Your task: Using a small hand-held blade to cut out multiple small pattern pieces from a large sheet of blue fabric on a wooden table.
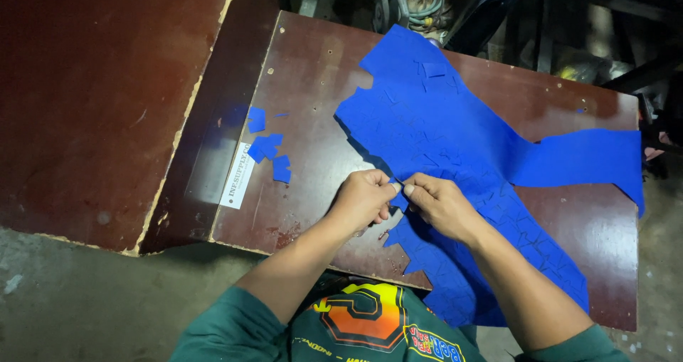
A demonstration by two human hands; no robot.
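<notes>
Head view of two bare hands working a large blue sheet (455, 141) spread across a dark brown desk (306, 84). The sheet lay diagonally from the desk's far edge to its near edge, where it overhung toward the person; it was scored all over with small pre-cut shapes, and its left border was notched where pieces were missing. The left hand (363, 200) and right hand (441, 204) met at that border, the grip of each narrow: thumb and forefinger pinched on one small blue piece (398, 200) still joined to the sheet. Several loose blue cut-outs (269, 148) lay well apart to the left, beside a white label strip (237, 176). A second brown board (99, 99) lay to the left, set at an angle.

Judged from its flat drape and clean cut edges, the sheet was probably thin, light and flexible, likely to tear along its scores. Hold was best taken close beside a cut line, the other hand steadying the neighbouring material.
</notes>
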